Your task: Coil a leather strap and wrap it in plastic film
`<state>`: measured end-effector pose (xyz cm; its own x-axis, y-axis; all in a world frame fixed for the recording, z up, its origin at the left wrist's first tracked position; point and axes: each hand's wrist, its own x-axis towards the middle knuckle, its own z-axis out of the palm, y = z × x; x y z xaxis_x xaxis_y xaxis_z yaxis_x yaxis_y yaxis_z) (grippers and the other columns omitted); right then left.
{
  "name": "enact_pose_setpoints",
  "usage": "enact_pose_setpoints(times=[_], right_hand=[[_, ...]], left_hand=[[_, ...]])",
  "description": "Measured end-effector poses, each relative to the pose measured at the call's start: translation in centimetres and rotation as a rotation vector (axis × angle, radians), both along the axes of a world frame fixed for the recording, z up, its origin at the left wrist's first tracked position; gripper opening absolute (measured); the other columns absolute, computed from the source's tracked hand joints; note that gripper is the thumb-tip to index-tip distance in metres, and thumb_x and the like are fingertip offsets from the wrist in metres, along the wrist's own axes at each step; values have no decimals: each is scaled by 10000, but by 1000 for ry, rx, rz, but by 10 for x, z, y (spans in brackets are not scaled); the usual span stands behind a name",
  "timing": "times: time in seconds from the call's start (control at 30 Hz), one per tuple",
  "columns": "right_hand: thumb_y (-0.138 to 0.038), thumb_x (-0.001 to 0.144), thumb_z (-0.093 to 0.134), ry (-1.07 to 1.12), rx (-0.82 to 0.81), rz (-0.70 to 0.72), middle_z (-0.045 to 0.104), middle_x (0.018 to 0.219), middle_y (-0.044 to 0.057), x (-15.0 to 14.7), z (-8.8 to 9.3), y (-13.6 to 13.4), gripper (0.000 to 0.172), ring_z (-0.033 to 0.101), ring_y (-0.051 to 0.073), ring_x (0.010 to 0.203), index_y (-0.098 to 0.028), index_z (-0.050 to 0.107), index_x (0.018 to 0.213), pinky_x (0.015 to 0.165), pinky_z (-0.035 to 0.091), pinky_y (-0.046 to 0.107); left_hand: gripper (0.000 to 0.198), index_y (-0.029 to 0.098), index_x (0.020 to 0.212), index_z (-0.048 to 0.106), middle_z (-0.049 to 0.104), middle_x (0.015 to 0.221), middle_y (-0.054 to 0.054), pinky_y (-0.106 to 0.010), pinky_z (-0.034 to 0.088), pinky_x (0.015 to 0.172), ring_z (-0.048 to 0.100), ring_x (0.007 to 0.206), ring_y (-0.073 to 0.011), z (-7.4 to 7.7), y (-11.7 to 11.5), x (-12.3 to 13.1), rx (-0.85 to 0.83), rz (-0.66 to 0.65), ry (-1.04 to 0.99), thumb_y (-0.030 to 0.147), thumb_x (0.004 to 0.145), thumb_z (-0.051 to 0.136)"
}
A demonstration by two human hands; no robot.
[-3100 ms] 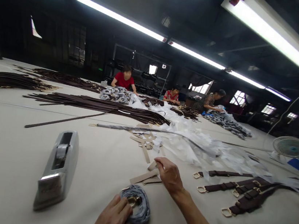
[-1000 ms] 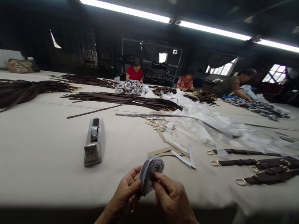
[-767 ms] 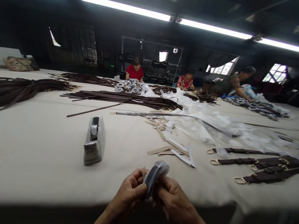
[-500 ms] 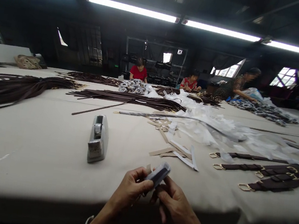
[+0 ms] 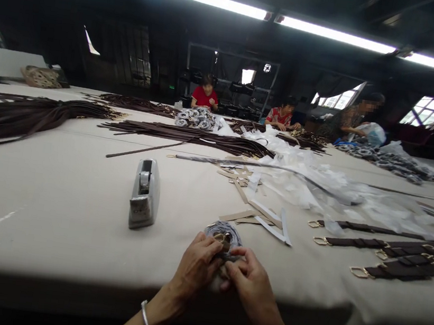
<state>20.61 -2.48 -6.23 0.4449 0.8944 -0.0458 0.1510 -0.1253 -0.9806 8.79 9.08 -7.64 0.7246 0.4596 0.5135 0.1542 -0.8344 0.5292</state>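
Observation:
A coiled strap wrapped in grey film (image 5: 222,233), with a gold buckle at its centre, lies flat on the cloth-covered table (image 5: 56,200) near the front edge. My left hand (image 5: 196,265) is closed on the coil's near left side. Fingers of my right hand (image 5: 249,284) pinch its near right side. A grey tape dispenser (image 5: 144,194) stands just left of the coil. Tan card strips and white slips (image 5: 258,217) lie right behind it.
Dark brown straps with gold buckles (image 5: 389,249) lie at the right. Clear plastic wrapping (image 5: 317,189) is heaped behind them. Long brown strap bundles (image 5: 27,116) cover the left and middle. Three people (image 5: 205,94) work at the far edge beside wrapped coils (image 5: 194,119).
The coil was held up on edge between both hands; now it lies flat on the table with both hands still on it. Earlier, my right hand was reaching for card strips.

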Motion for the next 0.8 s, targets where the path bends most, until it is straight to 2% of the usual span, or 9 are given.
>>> enact_pose_setpoints(times=[0.07,0.1,0.17,0.27,0.47,0.57,0.63,0.73,0.8], right_hand=[[-591,762,686,135,-35,-4,631,606,-42,6,8,10,557,659,198,530,-191,501,1103,518,531,285],[-605,735,703,163,-60,20,623,595,-45,8,11,15,584,653,196,515,-183,516,1091,490,525,277],[-603,724,718,159,-103,72,630,598,-32,10,16,22,524,640,178,496,-170,569,980,458,514,257],[-598,743,720,163,-86,96,645,614,-16,11,20,28,466,614,139,463,-166,571,834,408,454,201],[-571,662,824,399,-58,-17,664,596,-12,19,14,30,550,489,50,365,-164,536,894,346,264,117],[-544,636,854,449,-36,-35,655,588,-17,19,12,32,543,454,36,351,-164,524,839,342,264,119],[-552,651,844,429,-41,-24,644,570,-16,16,12,33,529,448,39,349,-166,513,797,344,259,124],[-573,724,790,376,-27,19,640,594,-10,15,18,28,494,489,48,382,-153,542,797,376,303,132],[-607,779,725,343,-24,77,647,636,-4,21,24,22,495,518,67,395,-146,590,902,393,342,157]], left_hand=[[237,202,953,645,685,912,-56,-357,414,776,535,818,-225,-3,1,0,-5,-19,-18,65,805,520],[242,199,968,634,682,921,-59,-354,415,770,536,825,-227,-5,1,0,-18,-17,-32,64,812,509],[228,190,975,594,671,916,-64,-348,418,750,528,822,-229,-6,1,0,-47,-1,-57,58,818,495],[245,186,957,549,647,882,-56,-339,420,731,507,810,-229,-5,-1,-2,-83,-3,-64,26,779,501],[322,174,1104,545,642,1045,-89,-369,437,823,524,928,-256,6,-5,-11,-155,-134,-26,34,817,504],[206,166,999,555,651,948,-85,-385,422,778,539,844,-263,5,-6,-8,-96,-119,35,93,809,590],[100,168,924,554,645,863,-78,-387,403,754,540,772,-252,2,-6,-3,-48,-77,44,106,846,556],[131,178,879,544,641,823,-69,-378,384,752,531,733,-234,1,-6,1,-38,-61,13,76,876,463],[143,193,858,530,643,826,-55,-356,375,743,524,743,-225,3,-6,0,-80,-70,-28,63,858,472]])
